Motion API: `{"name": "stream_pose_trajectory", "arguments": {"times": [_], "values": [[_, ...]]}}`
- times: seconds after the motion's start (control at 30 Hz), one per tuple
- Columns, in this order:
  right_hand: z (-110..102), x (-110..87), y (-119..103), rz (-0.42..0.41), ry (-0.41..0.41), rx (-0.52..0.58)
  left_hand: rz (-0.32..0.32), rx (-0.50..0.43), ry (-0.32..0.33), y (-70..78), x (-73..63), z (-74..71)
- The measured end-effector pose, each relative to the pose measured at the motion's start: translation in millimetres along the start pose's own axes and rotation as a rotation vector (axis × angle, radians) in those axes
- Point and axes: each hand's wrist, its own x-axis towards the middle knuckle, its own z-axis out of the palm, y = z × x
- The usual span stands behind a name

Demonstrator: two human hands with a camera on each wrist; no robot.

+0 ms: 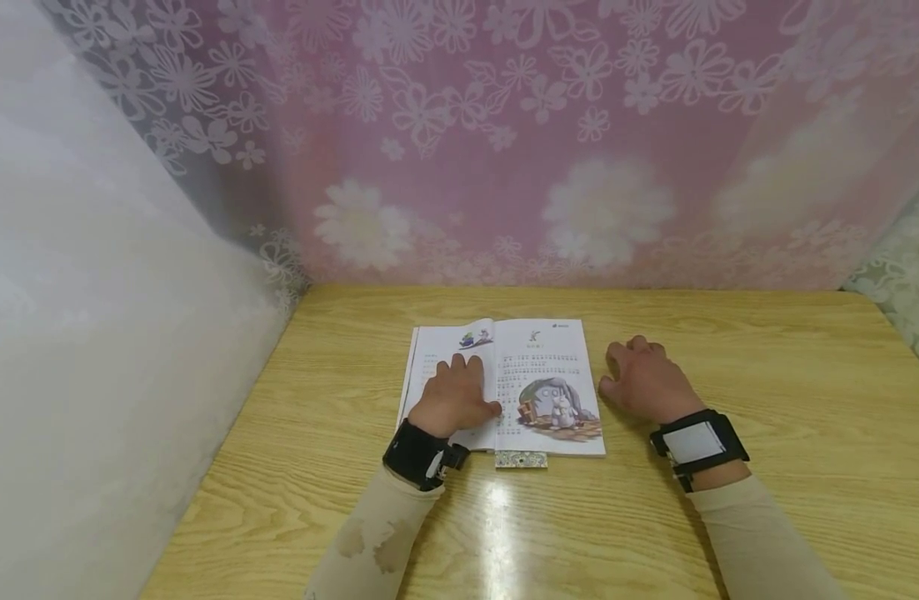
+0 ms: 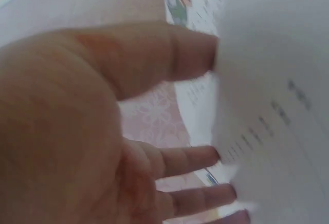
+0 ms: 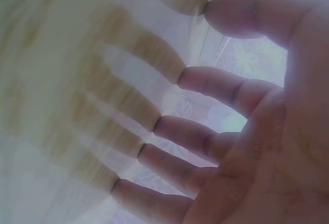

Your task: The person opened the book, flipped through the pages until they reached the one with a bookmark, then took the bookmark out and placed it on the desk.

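An illustrated book (image 1: 541, 342) lies spread on the table, a rabbit picture on its right page. My left hand (image 1: 453, 398) rests on the left page, fingers spread and thumb near the spine. In the left wrist view the fingertips and thumb (image 2: 195, 54) touch the printed page (image 2: 277, 54). Just right of the book, my right hand (image 1: 646, 383) rests its fingertips on the bare wood. The right wrist view shows those fingers (image 3: 205, 88) spread, mirrored in the glossy tabletop, with nothing held. A patterned strip (image 1: 521, 460) sticks out under the book's lower edge.
The wood-grain table (image 1: 766, 358) extends on both sides of the book. A pink floral curtain (image 1: 459, 167) hangs along its back edge. At the left stands a pale wall-like surface (image 1: 114, 333). Both wrists wear black straps (image 1: 417, 454).
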Motion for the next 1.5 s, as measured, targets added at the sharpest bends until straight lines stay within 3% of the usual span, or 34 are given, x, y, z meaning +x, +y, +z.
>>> {"name": "stream_pose_trajectory", "arguments": {"times": [0.13,0.3,0.37,0.43,0.5,0.6,0.77,1.03,1.27,1.5], "values": [[2.7,-0.7,2.7,-0.001,-0.001,-0.01,0.04,0.05,0.039,7.4,-6.8,2.8],[2.3,-1.8,3.8,-0.004,0.009,-0.018,0.289,0.141,0.216,33.9,-17.0,9.2],[0.9,-2.2,2.9,-0.004,0.011,-0.018,0.35,0.152,0.259,49.9,-20.1,17.1],[-0.9,-2.3,0.7,-0.002,0.014,-0.016,0.327,0.153,0.257,66.5,-22.5,27.7],[-2.7,-1.8,-1.7,-0.001,0.019,-0.016,0.252,0.143,0.234,81.9,-25.1,37.2],[-4.6,-0.4,-5.3,-0.006,0.034,-0.023,0.142,0.201,0.231,98.0,-27.6,47.3],[-4.4,0.7,-6.8,-0.012,0.043,-0.038,0.079,0.263,0.229,107.8,-28.8,50.1],[-4.4,-0.1,-5.7,0.007,0.043,-0.044,0.026,0.232,0.21,116.4,-21.3,49.9],[-2.4,-3.0,-3.2,0.01,0.028,-0.055,0.038,0.181,0.228,113.6,-19.1,50.2],[-2.3,-1.3,-1.3,0.001,0.017,-0.046,0.2,0.064,0.394,86.3,-15.1,47.3]]}}
